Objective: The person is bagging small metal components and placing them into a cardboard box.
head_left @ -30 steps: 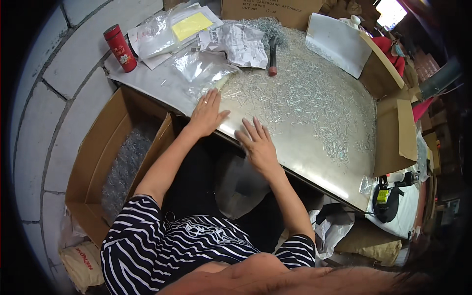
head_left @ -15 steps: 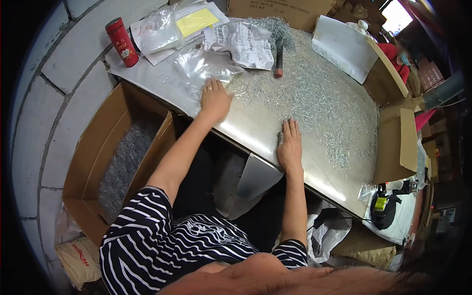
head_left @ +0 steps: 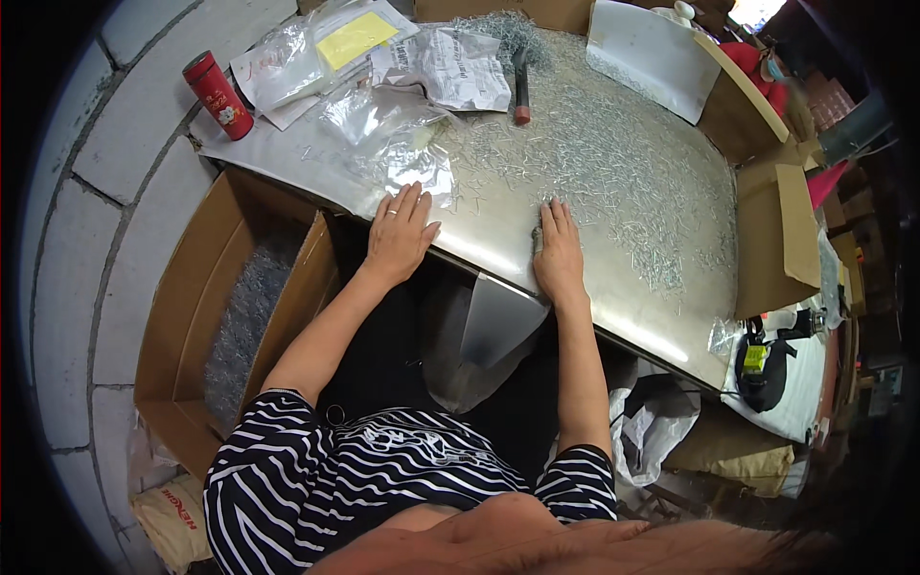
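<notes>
My left hand lies at the near edge of the metal-topped table, fingers stretched out and touching the near end of a clear plastic bag. My right hand rests flat on the tabletop further right, fingers extended. A small dark thing shows beside its thumb; I cannot make out what it is. Beyond the right hand, many thin shiny metal pieces are scattered over the table. Among them lies a dark-handled tool with a red end, its far end hidden in a heap of pieces.
A red flask stands at the left corner, near papers. Below left is an open carton holding more metal pieces. Carton flaps border the table's right side, and a person in red is behind them.
My left hand has drawn back toward the table's near edge, and the clear bag's near end has come with it. My right hand stays flat on the table. The view has shifted slightly.
</notes>
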Demonstrator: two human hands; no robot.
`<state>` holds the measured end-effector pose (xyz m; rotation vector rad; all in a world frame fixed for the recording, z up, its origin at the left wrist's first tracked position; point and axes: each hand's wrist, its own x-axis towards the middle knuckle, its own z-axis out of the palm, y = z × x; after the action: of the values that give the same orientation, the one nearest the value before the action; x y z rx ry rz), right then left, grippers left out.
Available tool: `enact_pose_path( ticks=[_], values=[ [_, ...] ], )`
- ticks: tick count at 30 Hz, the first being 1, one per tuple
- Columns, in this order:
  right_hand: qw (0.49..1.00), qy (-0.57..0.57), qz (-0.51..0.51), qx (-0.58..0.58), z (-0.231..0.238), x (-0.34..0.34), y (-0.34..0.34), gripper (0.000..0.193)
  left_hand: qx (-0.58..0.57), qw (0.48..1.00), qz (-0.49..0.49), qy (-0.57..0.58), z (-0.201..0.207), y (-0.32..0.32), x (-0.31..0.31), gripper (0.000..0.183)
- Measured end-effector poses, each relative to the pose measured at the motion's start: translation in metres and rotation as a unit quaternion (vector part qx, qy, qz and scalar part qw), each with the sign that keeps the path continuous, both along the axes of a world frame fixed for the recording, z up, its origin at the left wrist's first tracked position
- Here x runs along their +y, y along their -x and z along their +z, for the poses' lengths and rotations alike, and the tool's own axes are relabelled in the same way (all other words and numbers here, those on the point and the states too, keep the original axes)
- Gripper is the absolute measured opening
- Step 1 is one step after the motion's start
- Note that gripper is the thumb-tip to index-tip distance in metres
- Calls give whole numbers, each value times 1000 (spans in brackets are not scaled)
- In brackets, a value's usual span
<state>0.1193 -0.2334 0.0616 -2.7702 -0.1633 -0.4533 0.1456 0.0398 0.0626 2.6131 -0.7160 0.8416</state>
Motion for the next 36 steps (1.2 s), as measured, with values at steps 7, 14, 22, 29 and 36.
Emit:
enact_pose_path(
  ticks=[7,14,22,29,36],
  values=[
    [1000,-22,-2,-18,1,1,4,47,34,997,-39,56,-6,8,3,36],
    [999,-25,-17,-32,1,2,7,48,192,961,-51,194,-1,-29,2,12],
    [997,-60,-16,-35,-1,2,6,45,168,976,40,130,9,-118,-7,14],
    [998,-52,-12,-29,2,0,5,42,38,993,-108,20,-16,-23,-12,28],
    [999,-33,-7,-26,1,3,6,46,8,988,-144,50,-16,21,5,35]
  ],
)
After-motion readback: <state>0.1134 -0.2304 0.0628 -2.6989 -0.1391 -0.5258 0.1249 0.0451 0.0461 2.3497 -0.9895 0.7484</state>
